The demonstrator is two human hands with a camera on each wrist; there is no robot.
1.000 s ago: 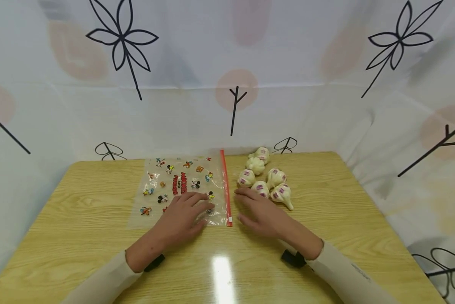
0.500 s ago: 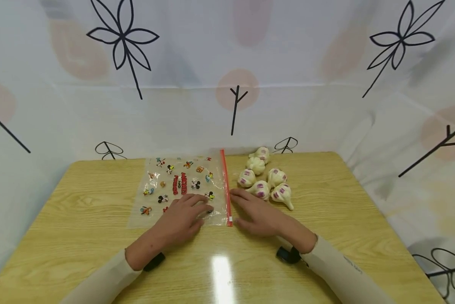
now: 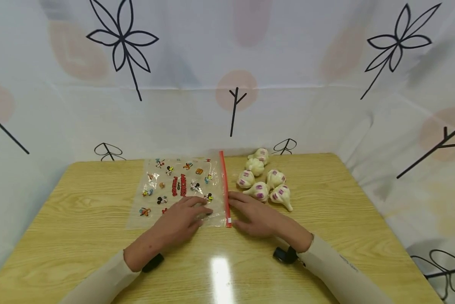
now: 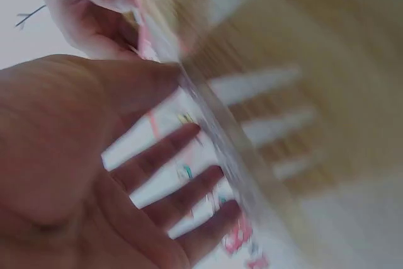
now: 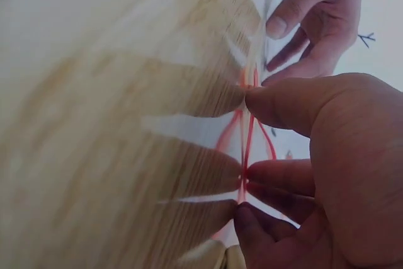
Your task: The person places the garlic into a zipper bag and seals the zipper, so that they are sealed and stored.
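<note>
A clear zip bag printed with cartoon figures and red lettering lies flat on the table. Its red zip strip runs along the right side, with a white slider at the near end. My left hand rests on the bag's lower right part, fingers loosely spread. From the right, my right hand reaches the strip with its fingertips. In the right wrist view, the thumb and fingers touch down apart from each other along the red strip. Several garlic bulbs lie just beyond that hand.
The wooden table ends at a white patterned cloth behind and at the sides. The farthest garlic bulb sits close to the table's back edge. Black wrist cameras hang under both wrists.
My right hand has moved left, away from the garlic bulbs and up to the red zip strip. My left hand has stayed almost in place on the bag.
</note>
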